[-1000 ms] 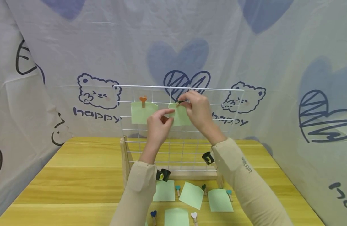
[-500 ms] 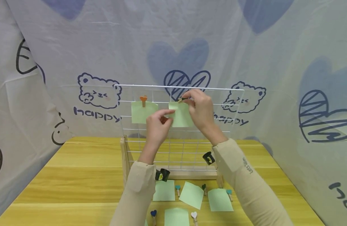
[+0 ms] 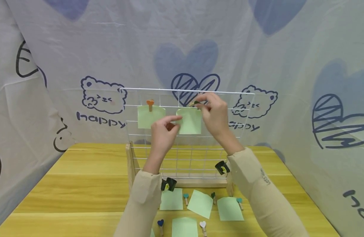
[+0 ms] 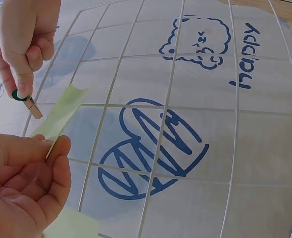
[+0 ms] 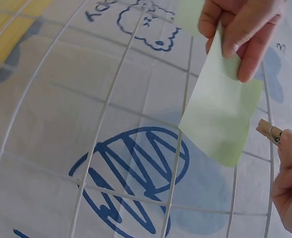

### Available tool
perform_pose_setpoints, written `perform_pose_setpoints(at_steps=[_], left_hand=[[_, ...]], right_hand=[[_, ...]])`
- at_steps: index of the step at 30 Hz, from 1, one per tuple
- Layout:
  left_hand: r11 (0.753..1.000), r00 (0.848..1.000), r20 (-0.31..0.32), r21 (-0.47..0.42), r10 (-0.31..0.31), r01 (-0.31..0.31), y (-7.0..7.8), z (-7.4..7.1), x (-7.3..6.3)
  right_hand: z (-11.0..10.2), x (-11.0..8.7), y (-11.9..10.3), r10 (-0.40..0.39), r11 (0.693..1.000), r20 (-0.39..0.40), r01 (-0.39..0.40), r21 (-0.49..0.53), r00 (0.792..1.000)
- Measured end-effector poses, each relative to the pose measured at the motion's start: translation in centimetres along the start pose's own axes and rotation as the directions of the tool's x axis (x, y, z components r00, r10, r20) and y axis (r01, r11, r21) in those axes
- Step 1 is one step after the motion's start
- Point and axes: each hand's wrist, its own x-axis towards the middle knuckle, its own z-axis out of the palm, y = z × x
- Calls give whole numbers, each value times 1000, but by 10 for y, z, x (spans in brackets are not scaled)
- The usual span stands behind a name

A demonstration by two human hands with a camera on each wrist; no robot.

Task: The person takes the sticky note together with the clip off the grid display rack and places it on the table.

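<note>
My left hand pinches a pale green paper square by its left edge, in front of the white wire grid. In the right wrist view the paper hangs from the left fingers, slightly bent. Just above the paper's top edge, my right hand pinches a small wooden clothespin with a dark green decoration. A gap shows between clothespin and paper in both wrist views. Left of them, an orange heart clothespin holds another green square on the grid.
On the wooden table before the grid lie several green squares. Among them are clothespins with heart tops, including a dark blue one and a white one. The grid stands in a wooden base, with a printed curtain behind.
My right hand has moved right and slightly up with the clothespin, away from the paper's top edge. More of the paper shows now. My left hand has barely moved and still holds it.
</note>
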Motion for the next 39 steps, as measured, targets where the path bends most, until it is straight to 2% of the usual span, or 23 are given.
perform_pose_setpoints(at_steps=[5, 9, 19, 27, 39], left_hand=[[1000, 1000, 5, -12, -12, 12, 0, -2, -1], [999, 999, 15, -19, -35, 35, -1, -4, -3], [997, 998, 29, -58, -49, 51, -5, -4, -15], [996, 999, 23, -82, -38, 40, -6, -6, -22], [998, 1000, 28, -68, -2, 4, -8, -7, -33]], right_hand=[[-6, -2, 2, 133, 984, 8, -133, 119, 991], [-10, -4, 1, 179, 972, 18, -179, 153, 984], [-19, -10, -2, 194, 969, 19, -195, 150, 981], [-24, -16, -1, 216, 960, 29, -218, 174, 976], [-31, -29, -3, 238, 939, 79, -250, 237, 968]])
